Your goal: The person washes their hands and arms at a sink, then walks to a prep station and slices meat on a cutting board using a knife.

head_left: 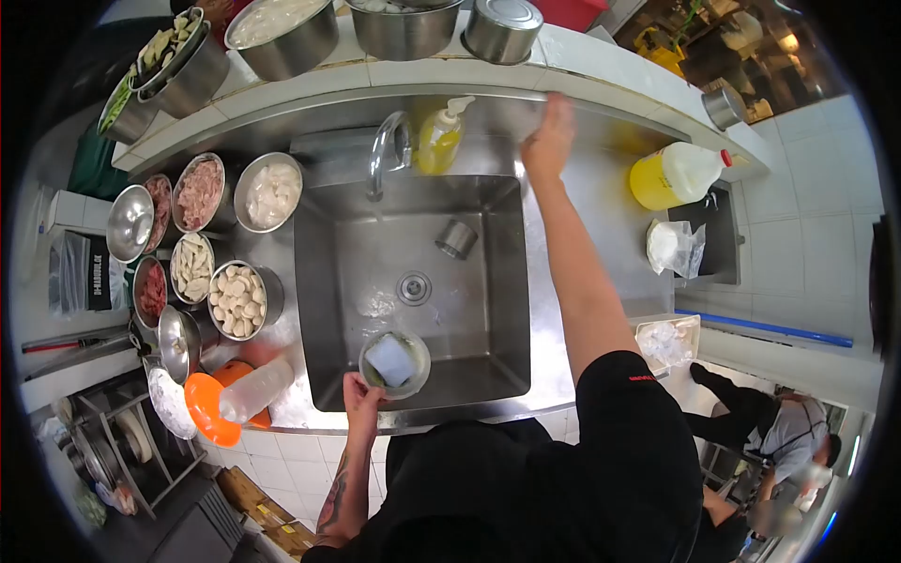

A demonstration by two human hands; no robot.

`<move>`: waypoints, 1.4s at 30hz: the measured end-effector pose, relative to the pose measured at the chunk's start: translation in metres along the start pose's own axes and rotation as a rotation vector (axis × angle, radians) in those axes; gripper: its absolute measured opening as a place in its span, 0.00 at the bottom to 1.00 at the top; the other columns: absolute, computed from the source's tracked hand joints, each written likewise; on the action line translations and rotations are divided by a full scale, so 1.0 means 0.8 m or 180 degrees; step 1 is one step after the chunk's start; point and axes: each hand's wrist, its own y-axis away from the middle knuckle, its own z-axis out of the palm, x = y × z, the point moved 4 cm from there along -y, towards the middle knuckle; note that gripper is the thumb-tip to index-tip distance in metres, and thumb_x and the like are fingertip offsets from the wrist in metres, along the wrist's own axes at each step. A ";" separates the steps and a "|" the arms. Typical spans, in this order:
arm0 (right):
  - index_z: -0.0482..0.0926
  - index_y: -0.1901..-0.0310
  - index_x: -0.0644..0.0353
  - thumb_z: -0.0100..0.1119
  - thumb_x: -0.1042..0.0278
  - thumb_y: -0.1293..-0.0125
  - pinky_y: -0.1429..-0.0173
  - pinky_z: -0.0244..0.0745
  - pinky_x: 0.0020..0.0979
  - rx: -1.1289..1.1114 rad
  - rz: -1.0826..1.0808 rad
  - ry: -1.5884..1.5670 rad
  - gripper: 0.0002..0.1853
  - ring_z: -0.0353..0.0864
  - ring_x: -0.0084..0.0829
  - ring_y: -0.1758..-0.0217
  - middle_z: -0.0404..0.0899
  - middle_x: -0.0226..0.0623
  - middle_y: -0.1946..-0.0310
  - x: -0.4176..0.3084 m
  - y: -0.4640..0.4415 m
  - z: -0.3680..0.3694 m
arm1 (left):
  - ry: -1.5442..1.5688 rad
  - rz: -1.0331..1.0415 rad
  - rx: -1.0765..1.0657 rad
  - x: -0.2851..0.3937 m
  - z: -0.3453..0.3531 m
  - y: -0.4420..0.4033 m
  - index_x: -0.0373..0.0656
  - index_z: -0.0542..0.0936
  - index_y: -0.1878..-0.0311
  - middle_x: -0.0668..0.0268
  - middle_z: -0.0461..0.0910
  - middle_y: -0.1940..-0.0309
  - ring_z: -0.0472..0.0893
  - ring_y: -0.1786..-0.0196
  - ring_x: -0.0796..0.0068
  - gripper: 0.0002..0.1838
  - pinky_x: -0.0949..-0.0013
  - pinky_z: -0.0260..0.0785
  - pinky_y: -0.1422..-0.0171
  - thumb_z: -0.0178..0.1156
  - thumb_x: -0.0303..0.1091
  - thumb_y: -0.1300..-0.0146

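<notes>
My left hand (360,398) grips the near-left rim of a small translucent bowl (419,375) over the near end of the steel sink (324,300). In the bowl lies a light blue sponge (389,359) with some dark green bits around it. My right hand (550,136) reaches to the back of the counter with its fingers stretched out and nothing visible in it. A soap pump bottle (439,141) with yellow liquid stands to its left, apart from it. A small metal cup (456,239) lies on its side in the sink.
The faucet (377,159) arches over the sink's back edge. Steel bowls of meat and pale balls (238,300) crowd the left counter, near an orange lid (208,410). At right are a yellow jug (662,176) and a plastic bag (674,248). Another person (784,422) works behind.
</notes>
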 end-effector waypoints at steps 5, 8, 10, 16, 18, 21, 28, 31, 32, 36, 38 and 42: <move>0.54 0.26 0.73 0.51 0.75 0.37 0.20 0.53 0.48 0.1153 0.1538 -0.0798 0.37 0.57 0.51 0.21 0.61 0.56 0.27 0.038 -0.017 0.036 | -0.0054 -0.0044 -0.0055 -0.006 0.002 0.003 0.44 0.65 0.57 0.65 0.73 0.63 0.79 0.65 0.75 0.16 0.67 0.82 0.62 0.57 0.17 0.46; 0.55 0.28 0.74 0.50 0.68 0.29 0.25 0.62 0.50 0.0510 0.3611 -0.5383 0.32 0.65 0.49 0.26 0.65 0.54 0.30 0.003 -0.066 0.024 | -0.0072 -0.0103 -0.0053 0.000 0.000 0.012 0.44 0.65 0.57 0.64 0.73 0.62 0.79 0.64 0.75 0.16 0.67 0.83 0.61 0.56 0.17 0.45; 0.61 0.31 0.70 0.47 0.59 0.24 0.33 0.71 0.52 0.0494 0.4355 -0.4697 0.28 0.73 0.47 0.34 0.68 0.51 0.33 -0.022 -0.090 0.061 | -0.0106 -0.0145 -0.0089 0.002 0.003 0.013 0.44 0.65 0.56 0.64 0.73 0.62 0.80 0.64 0.74 0.16 0.67 0.83 0.61 0.56 0.17 0.45; 0.63 0.29 0.62 0.35 0.54 0.22 0.32 0.70 0.58 -0.0119 0.4651 -0.6071 0.27 0.70 0.51 0.30 0.67 0.53 0.32 0.030 -0.105 -0.014 | -0.0104 -0.0191 0.0021 0.004 -0.011 0.015 0.43 0.65 0.56 0.63 0.74 0.61 0.81 0.63 0.73 0.16 0.67 0.83 0.62 0.56 0.18 0.44; 0.57 0.25 0.61 0.26 0.50 0.22 0.24 0.58 0.65 -0.0153 0.4109 -0.6038 0.32 0.62 0.57 0.24 0.63 0.56 0.28 0.037 -0.112 0.008 | -0.0247 -0.0097 0.0001 0.001 -0.021 0.004 0.43 0.65 0.56 0.62 0.76 0.60 0.83 0.63 0.70 0.16 0.66 0.83 0.62 0.57 0.20 0.45; 0.55 0.26 0.68 0.33 0.50 0.22 0.23 0.56 0.61 -0.0748 0.4580 -0.5718 0.33 0.60 0.63 0.24 0.66 0.56 0.30 -0.027 -0.099 0.067 | -0.0190 -0.0118 -0.0009 0.008 -0.016 -0.008 0.44 0.65 0.55 0.64 0.74 0.61 0.80 0.63 0.75 0.15 0.67 0.82 0.63 0.56 0.19 0.44; 0.75 0.39 0.68 0.43 0.49 0.21 0.31 0.68 0.48 -0.0989 0.3706 -0.4602 0.28 0.75 0.41 0.34 0.78 0.47 0.37 -0.058 0.071 0.013 | -0.0197 0.0186 -0.0017 0.032 -0.012 -0.014 0.43 0.66 0.56 0.64 0.73 0.60 0.79 0.62 0.75 0.15 0.67 0.82 0.63 0.56 0.19 0.44; 0.82 0.58 0.64 0.51 0.67 0.29 0.63 0.81 0.35 -0.1652 0.3715 -0.4749 0.12 0.84 0.33 0.63 0.84 0.41 0.66 -0.176 0.169 0.007 | -0.0200 0.0117 0.0188 0.036 -0.004 -0.012 0.42 0.66 0.56 0.64 0.73 0.61 0.79 0.63 0.75 0.14 0.67 0.82 0.64 0.56 0.19 0.44; 0.81 0.57 0.65 0.50 0.65 0.26 0.64 0.82 0.36 -0.1853 0.3707 -0.5186 0.12 0.85 0.33 0.64 0.83 0.42 0.66 -0.219 0.191 0.011 | -0.0205 0.0144 0.0173 0.035 -0.003 -0.013 0.42 0.66 0.56 0.64 0.73 0.61 0.79 0.63 0.75 0.14 0.67 0.82 0.64 0.56 0.19 0.44; 0.78 0.55 0.64 0.48 0.60 0.23 0.64 0.82 0.34 -0.1960 0.4117 -0.6245 0.15 0.83 0.32 0.69 0.82 0.40 0.69 -0.299 0.189 0.045 | -0.0196 0.0124 0.0162 0.026 -0.011 -0.009 0.41 0.66 0.56 0.64 0.73 0.61 0.79 0.63 0.74 0.14 0.66 0.83 0.63 0.57 0.19 0.43; 0.77 0.55 0.63 0.48 0.59 0.22 0.65 0.81 0.33 -0.1991 0.4264 -0.6478 0.15 0.83 0.31 0.70 0.81 0.39 0.70 -0.312 0.183 0.053 | -0.0089 0.0137 0.0126 0.017 -0.016 -0.005 0.41 0.66 0.55 0.64 0.73 0.61 0.79 0.64 0.73 0.15 0.66 0.83 0.64 0.57 0.19 0.43; 0.76 0.61 0.59 0.48 0.58 0.22 0.71 0.78 0.27 -0.2372 0.4994 -0.6948 0.14 0.81 0.28 0.73 0.81 0.37 0.72 -0.326 0.188 0.066 | -0.0121 0.0121 0.0216 0.005 -0.018 0.007 0.41 0.66 0.55 0.63 0.73 0.61 0.79 0.64 0.72 0.15 0.66 0.83 0.64 0.57 0.19 0.43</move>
